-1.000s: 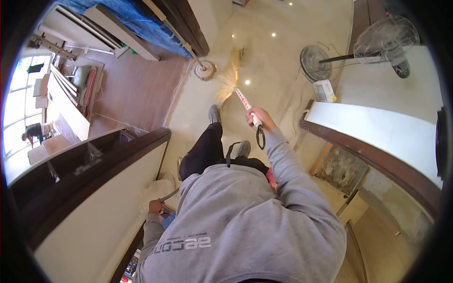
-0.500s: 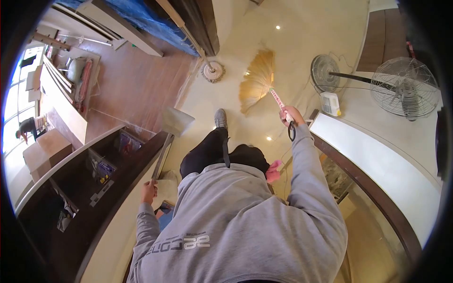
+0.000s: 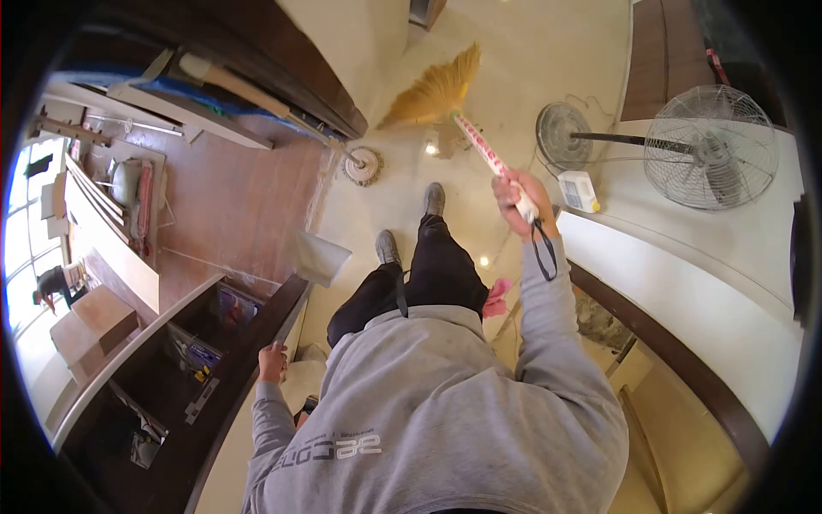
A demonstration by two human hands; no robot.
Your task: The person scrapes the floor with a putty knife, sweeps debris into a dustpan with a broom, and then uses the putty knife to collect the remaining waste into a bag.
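Right hand (image 3: pixel 519 204): clamped on broom (image 3: pixel 471 133) | left hand (image 3: pixel 272 363): clamped on dustpan (image 3: pixel 322 258) | hands apart

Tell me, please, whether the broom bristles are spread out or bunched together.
Spread out: the broom bristles fan wide from the end of the handle gripped in the right hand.

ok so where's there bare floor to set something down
Free: the pale floor between the broom and fan base, and the brown floor left of the mop head and dustpan. Crowded: beside the fan base, where a white box sits close.
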